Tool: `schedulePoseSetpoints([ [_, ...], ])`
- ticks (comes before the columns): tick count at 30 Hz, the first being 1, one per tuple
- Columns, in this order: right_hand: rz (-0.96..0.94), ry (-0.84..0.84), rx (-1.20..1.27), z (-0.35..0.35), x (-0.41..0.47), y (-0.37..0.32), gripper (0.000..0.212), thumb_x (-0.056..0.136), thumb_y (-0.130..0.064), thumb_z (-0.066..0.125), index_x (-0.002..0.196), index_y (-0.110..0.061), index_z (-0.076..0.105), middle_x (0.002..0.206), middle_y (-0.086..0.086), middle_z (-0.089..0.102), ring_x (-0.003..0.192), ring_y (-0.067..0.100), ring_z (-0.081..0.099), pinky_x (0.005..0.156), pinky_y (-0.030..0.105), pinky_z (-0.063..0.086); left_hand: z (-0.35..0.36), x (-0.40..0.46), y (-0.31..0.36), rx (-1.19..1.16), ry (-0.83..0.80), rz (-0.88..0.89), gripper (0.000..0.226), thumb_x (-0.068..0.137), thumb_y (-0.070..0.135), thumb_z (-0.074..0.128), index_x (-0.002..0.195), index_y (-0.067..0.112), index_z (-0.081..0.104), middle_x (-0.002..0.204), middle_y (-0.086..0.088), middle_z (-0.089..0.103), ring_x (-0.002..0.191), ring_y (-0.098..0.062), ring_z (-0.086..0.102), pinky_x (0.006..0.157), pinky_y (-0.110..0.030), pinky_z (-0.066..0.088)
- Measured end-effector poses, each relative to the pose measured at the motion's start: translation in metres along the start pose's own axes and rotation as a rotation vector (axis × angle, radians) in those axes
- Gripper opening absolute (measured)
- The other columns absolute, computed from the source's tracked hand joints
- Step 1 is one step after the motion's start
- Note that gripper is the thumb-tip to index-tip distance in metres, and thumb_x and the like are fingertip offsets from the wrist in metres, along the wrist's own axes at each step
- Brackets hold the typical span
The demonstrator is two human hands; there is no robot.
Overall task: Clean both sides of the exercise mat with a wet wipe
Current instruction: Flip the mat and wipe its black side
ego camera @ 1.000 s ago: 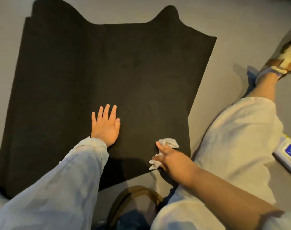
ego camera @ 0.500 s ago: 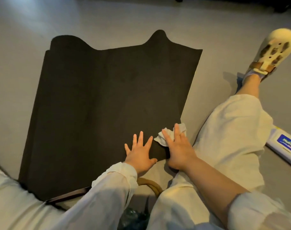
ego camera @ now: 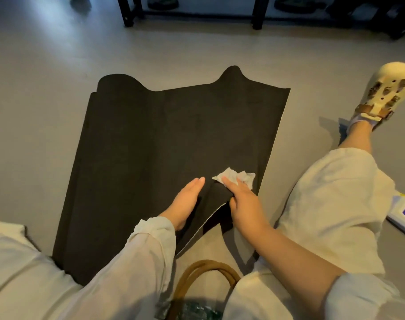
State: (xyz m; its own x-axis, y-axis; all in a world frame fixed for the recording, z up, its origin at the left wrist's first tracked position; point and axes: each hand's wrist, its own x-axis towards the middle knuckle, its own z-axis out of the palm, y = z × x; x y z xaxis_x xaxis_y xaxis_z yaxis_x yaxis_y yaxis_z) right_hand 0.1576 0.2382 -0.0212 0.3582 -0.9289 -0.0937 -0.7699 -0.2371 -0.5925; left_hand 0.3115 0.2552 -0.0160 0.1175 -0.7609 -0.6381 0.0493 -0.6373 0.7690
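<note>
Nearest the camera: tan looped bag handles [ego camera: 203, 277] at the bottom edge, with something dark green and glossy beneath them (contents not identifiable). Pale sleeves and pale trousers fill both lower corners.

Left hand [ego camera: 187, 200]: fingers straight and held together, palm flat down on the black exercise mat [ego camera: 150, 146], near the mat's near edge. Nothing gripped.

Right hand [ego camera: 242, 204]: just beside the left, apart from it by a narrow strip of mat. Its fingers [ego camera: 228, 182] lie extended over a crumpled white wet wipe [ego camera: 239, 176], pressing the wipe onto the mat surface; the thumb appears tucked at the mat's near right corner, which is lifted off the floor and shows a lighter edge line. Whether the thumb actually pinches that corner, I cannot tell (hand covers the contact).

Mat position: spread on the grey floor [ego camera: 47, 65] directly ahead of the person, near edge at the knees, far edge wavy with two raised humps. The wipe sits on the mat's near right part, close to the right edge.

Right of mat: outstretched leg, foot in a cream clog with a brown strap [ego camera: 386, 93]. A white wipes packet with a blue label [ego camera: 404, 214] lies on the floor at the frame's right edge.

Farthest: black furniture legs [ego camera: 125, 12] and dark shapes, blurred.
</note>
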Motion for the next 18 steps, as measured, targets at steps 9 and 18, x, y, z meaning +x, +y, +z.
schedulePoseSetpoints([
  [9,-0.2,-0.174,0.414,0.01,0.012,-0.087,0.055,0.097,0.0,0.04,0.14,-0.034,0.04,0.138,0.0,0.05,0.121,0.012,0.051,0.101,0.017,0.038,-0.084,-0.011,0.039,-0.348,-0.048,-0.051,0.061,0.093,0.06,0.035,0.135,0.019,0.047,0.123,-0.019,0.06,0.116,-0.038,0.055,0.1,-0.057,0.04],
  [18,-0.29,-0.241,0.378,0.014,0.002,-0.07,0.05,0.096,-0.002,0.048,0.13,-0.038,0.04,0.124,-0.02,0.052,0.115,-0.014,0.043,0.098,0.002,0.031,-0.076,0.014,0.087,-0.037,0.131,-0.076,0.053,0.094,0.059,0.034,0.123,0.018,0.049,0.106,-0.001,0.056,0.1,-0.021,0.057,0.085,-0.034,0.048],
])
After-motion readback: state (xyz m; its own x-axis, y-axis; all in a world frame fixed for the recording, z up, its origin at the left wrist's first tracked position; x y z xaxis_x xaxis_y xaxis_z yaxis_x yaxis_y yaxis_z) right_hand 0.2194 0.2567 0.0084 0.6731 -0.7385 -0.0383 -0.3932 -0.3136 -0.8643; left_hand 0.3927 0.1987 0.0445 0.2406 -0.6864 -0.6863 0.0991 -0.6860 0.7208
